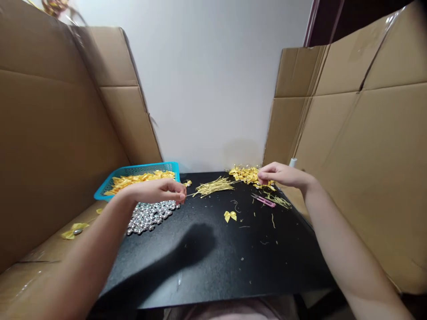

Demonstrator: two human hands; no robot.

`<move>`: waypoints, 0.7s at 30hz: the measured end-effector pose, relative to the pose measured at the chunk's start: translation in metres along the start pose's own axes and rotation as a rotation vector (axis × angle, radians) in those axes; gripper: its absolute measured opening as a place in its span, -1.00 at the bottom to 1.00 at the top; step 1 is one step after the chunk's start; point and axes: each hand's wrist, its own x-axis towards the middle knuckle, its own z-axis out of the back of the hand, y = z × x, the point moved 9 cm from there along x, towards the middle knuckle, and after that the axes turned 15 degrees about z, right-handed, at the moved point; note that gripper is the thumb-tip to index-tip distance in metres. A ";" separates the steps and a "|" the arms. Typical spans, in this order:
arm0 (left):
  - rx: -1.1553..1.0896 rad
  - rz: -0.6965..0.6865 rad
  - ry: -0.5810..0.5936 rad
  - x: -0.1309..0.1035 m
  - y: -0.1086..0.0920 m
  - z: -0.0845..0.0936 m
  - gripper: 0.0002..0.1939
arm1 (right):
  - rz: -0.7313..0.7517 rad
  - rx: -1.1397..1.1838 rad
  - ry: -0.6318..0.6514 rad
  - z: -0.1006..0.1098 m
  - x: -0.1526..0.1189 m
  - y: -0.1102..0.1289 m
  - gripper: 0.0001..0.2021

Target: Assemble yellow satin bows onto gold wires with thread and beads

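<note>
My left hand (168, 192) is closed in a pinch on a thin gold tie (191, 194), whose far part runs toward a bundle of gold ties (215, 186) on the black table. Under and beside that hand lies a pile of shiny silver beads (150, 218). My right hand (275, 174) hangs over the right side with its fingertips pressed together; what they hold, if anything, cannot be made out. Close to it is a heap of gold bows (245, 174). A single yellow-gold bow (230, 216) lies flat on the table between my hands.
A blue basket (100, 194) of gold ribbon pieces stands back left. Pink thread snips (264, 201) and cut tie ends (282, 202) lie at the right. Cardboard walls (360, 155) enclose both sides. A bow with a silver bead (75, 231) rests on cardboard at left.
</note>
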 end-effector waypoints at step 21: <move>0.677 0.334 -0.276 -0.054 0.077 -0.094 -0.80 | 0.152 -0.489 0.319 -0.165 -0.034 -0.004 -0.72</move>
